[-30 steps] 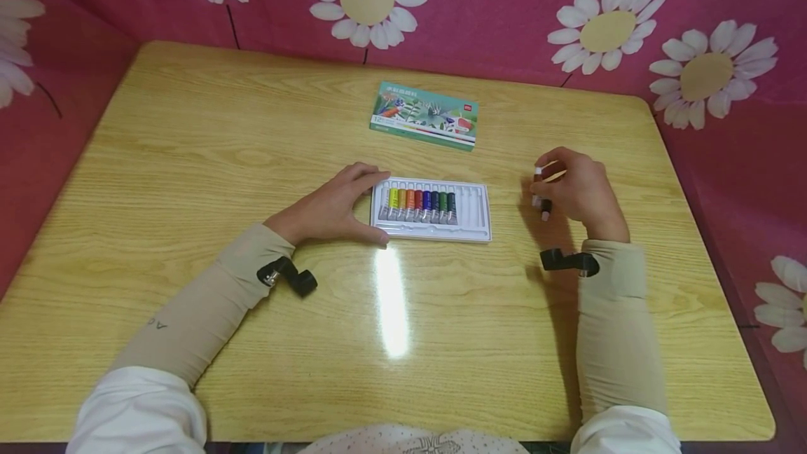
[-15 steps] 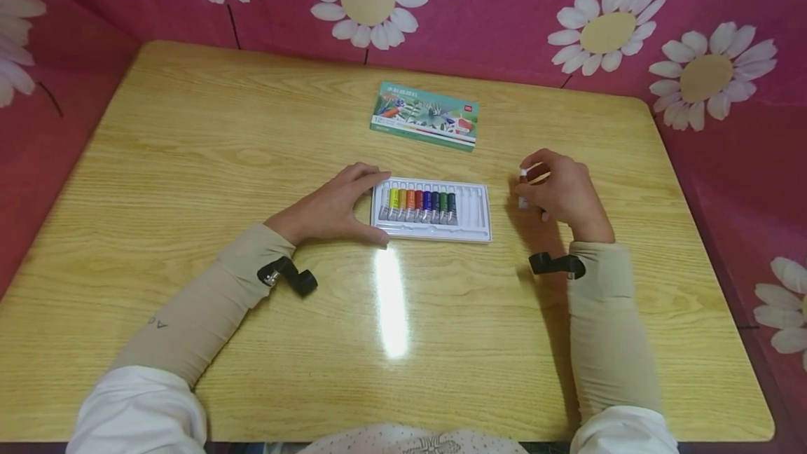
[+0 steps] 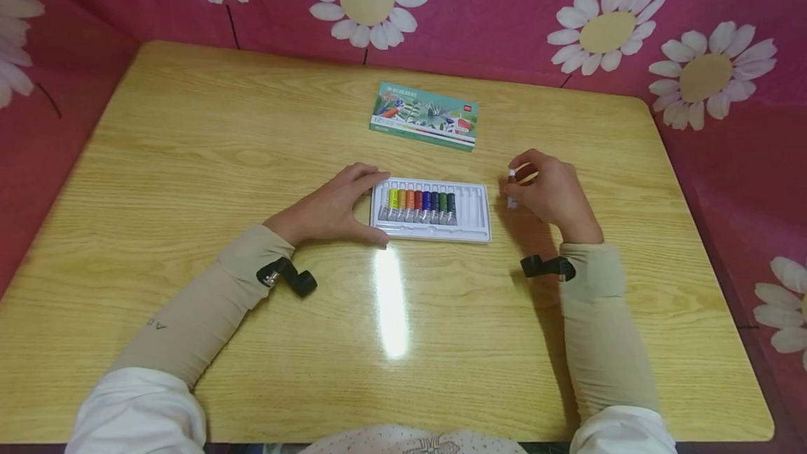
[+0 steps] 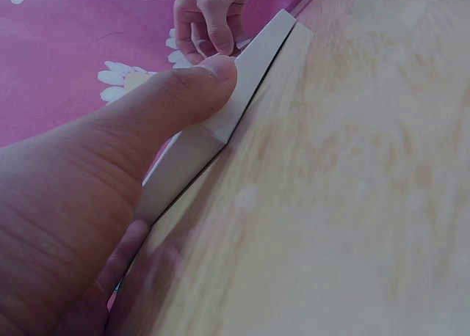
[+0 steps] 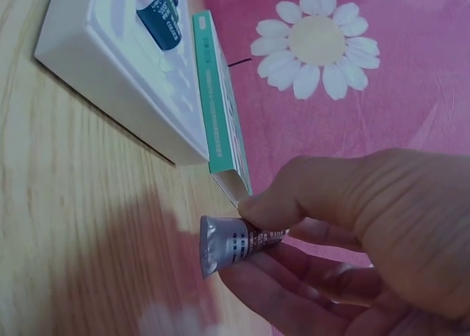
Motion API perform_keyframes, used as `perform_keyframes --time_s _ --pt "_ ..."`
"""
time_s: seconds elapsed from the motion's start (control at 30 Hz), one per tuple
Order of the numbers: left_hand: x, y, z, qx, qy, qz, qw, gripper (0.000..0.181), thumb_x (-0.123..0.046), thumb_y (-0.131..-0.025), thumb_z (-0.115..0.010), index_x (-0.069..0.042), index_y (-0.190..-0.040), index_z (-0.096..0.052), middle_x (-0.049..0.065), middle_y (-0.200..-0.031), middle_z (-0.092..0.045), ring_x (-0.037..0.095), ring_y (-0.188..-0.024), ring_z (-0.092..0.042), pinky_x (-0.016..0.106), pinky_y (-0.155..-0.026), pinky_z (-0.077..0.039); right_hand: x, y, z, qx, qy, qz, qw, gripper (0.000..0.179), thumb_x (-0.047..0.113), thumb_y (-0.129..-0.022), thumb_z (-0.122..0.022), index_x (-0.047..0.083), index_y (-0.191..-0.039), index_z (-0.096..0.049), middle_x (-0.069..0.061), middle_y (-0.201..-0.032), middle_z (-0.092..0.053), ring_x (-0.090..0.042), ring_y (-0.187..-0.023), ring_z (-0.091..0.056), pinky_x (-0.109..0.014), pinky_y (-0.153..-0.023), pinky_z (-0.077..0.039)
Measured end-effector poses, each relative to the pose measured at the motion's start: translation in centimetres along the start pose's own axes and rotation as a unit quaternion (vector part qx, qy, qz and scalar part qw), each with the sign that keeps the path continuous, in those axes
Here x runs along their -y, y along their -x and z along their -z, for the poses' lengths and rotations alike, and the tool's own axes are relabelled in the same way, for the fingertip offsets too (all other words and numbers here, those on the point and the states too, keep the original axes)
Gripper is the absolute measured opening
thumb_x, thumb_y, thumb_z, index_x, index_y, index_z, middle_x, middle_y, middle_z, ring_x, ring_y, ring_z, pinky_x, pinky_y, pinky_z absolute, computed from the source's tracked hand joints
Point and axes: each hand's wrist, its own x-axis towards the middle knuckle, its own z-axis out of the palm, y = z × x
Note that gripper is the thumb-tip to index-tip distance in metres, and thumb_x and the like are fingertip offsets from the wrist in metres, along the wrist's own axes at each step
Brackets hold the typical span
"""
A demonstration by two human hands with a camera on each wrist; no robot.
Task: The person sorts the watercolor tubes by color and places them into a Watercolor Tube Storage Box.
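A white plastic tray (image 3: pixel 435 232) lies at mid-table, with a row of coloured paint tubes (image 3: pixel 419 206) in its slots; several slots at its right end hold no tube. My left hand (image 3: pixel 334 207) holds the tray's left end, thumb at the near edge and fingers at the far edge. In the left wrist view the thumb presses the tray's side wall (image 4: pixel 246 86). To the right of the tray, my right hand (image 3: pixel 555 191) pinches a brown paint tube (image 5: pixel 239 240) between thumb and fingers. Its white cap points up and its flat silver end points down.
A green paint box (image 3: pixel 424 116) with a floral print lies flat behind the tray. The wooden table (image 3: pixel 252 125) meets a pink flowered cloth (image 3: pixel 479 12) at the back and sides. A strip of glare shows on the wood in front of the tray.
My right hand has moved left toward the tray with the brown paint tube. A dark tube seen on the table beneath it earlier is now hidden. My left hand and the tray stay put.
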Motion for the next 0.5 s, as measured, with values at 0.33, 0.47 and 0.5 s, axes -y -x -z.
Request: perform_keyframes --time_s 0.33,0.47,0.5 --pt "0.0 0.0 0.0 0.002 0.001 0.002 1.0000 0.116 -0.067 -0.072 -0.086 -0.021 -0.164 -0.032 0.003 -0.166 -0.030 0.023 -0.154 -0.032 0.047 -0.128 -0.032 1.0 0.1 -0.8 -0.010 -0.003 0.023 0.9997 0.038 0.017 -0.094 -0.074 0.007 -0.128 -0.060 -0.020 -0.125 -0.068 -0.036 -0.112 -0.067 -0.050 -0.092 -0.059" --pt "0.1 -0.1 0.0 0.001 0.001 -0.001 1.0000 0.116 -0.067 -0.071 -0.086 -0.021 -0.164 -0.032 0.003 -0.166 -0.031 0.023 -0.153 -0.032 0.047 -0.128 -0.032 1.3 0.2 -1.0 -0.013 -0.006 0.026 0.9996 0.038 0.017 -0.095 -0.074 0.008 -0.129 -0.060 -0.019 -0.124 -0.068 -0.035 -0.111 -0.067 -0.048 -0.091 -0.060" --pt "0.1 -0.1 0.0 0.001 0.001 -0.001 1.0000 0.116 -0.067 -0.071 -0.086 -0.021 -0.164 -0.032 0.003 -0.166 -0.031 0.023 -0.153 -0.032 0.047 -0.128 -0.032 1.4 0.2 -1.0 -0.014 -0.007 0.025 0.9996 0.039 0.017 -0.094 -0.075 0.008 -0.129 -0.060 -0.019 -0.125 -0.068 -0.034 -0.111 -0.066 -0.047 -0.091 -0.060"
